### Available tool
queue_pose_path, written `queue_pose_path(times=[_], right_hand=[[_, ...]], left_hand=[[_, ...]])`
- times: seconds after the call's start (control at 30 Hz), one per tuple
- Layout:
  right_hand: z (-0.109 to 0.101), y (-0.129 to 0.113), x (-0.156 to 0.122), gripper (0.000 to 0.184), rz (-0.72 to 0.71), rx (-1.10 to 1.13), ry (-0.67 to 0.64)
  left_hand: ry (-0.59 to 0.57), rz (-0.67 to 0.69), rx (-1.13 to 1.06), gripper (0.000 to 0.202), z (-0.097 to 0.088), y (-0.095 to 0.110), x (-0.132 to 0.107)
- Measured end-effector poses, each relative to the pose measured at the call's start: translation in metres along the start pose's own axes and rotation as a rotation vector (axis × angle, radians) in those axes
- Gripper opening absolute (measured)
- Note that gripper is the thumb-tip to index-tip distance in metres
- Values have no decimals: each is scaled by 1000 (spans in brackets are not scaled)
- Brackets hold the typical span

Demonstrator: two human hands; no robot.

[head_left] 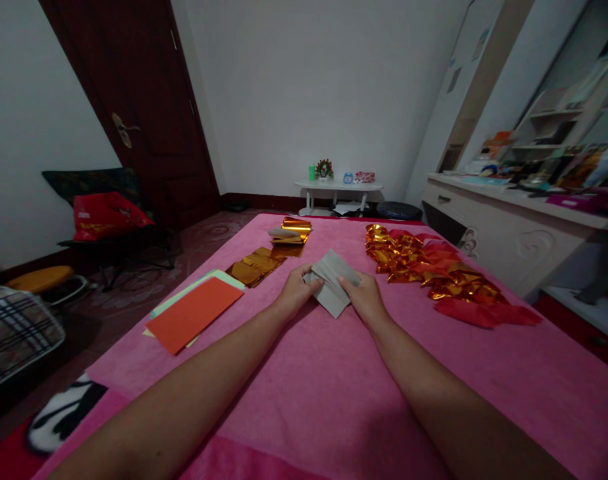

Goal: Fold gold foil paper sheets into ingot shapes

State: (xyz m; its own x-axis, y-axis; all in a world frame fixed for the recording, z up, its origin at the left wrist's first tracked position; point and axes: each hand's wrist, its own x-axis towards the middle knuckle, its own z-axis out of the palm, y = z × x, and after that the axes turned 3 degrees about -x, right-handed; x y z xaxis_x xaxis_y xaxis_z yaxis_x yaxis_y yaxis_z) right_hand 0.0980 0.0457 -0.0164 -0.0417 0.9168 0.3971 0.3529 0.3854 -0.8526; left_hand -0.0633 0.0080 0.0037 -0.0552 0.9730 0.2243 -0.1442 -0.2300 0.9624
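Note:
A pale grey piece of paper (334,303) with creases across it is held between both hands, above the pink cloth. My left hand (298,288) grips its left corner, thumb on top and the other fingers mostly underneath. On the opposite side, my right hand (368,295) pinches the right corner, its thumb also lying on the upper face. Part of the paper's underside and the fingers below it are hidden. Beyond my left hand lie flat gold foil sheets (257,267).
The pink cloth (304,400) covers the surface. Orange paper (197,313) tops a coloured stack at left; a gold foil roll (299,227) lies farther back. Crumpled gold foil (399,257) and red folded paper (484,313) lie right. A white side table (339,186) stands beyond.

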Motion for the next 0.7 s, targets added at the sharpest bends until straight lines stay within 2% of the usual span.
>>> queue_pose_path(times=[0.2,0.7], right_hand=[[1,-1,0,28,-4,-50,-55],[1,-4,0,32,-20,-119,-99]], left_hand=[[6,-15,11,26,1,2,-1],[-45,51,65,23,-1,-9,3]])
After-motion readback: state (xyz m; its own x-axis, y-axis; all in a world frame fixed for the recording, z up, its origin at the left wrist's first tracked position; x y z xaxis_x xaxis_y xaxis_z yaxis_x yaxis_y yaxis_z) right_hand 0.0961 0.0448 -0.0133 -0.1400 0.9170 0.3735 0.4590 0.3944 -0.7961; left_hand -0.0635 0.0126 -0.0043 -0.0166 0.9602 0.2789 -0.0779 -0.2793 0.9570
